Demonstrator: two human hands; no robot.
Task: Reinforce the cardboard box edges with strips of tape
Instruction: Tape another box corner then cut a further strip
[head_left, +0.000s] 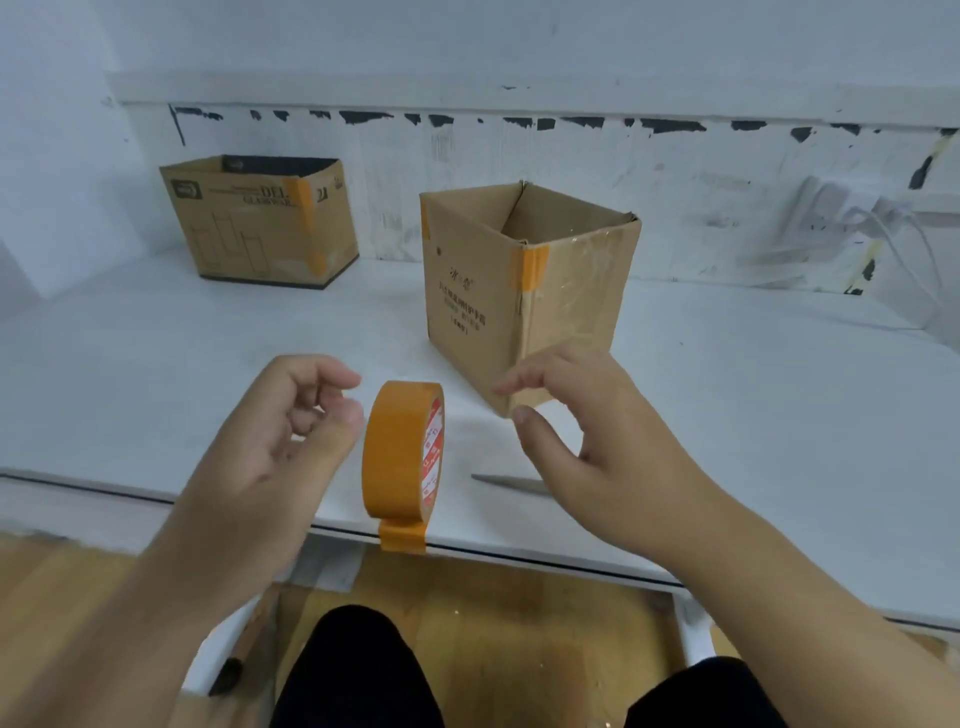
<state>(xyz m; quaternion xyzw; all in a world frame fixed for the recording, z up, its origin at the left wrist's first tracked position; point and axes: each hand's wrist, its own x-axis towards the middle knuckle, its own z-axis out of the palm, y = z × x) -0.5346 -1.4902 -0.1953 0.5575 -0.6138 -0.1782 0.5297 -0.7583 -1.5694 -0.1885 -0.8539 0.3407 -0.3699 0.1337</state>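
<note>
An orange tape roll (402, 449) stands on edge at the white table's front, its free end stuck over the table edge. My left hand (283, 423) hovers just left of the roll with loosely curled fingers, holding nothing. My right hand (587, 431) is to the right of the roll, fingers spread and relaxed, also empty. Behind it stands an open cardboard box (524, 291) with short orange tape strips at its top corners. A second open box (260, 218) with an orange strip down one corner stands at the back left.
A blade-like tool (511, 484) lies on the table (156, 364) near the front edge, partly under my right hand. White cables (883, 234) run along the scuffed wall at the back right. Below the table are a wooden floor and my knees.
</note>
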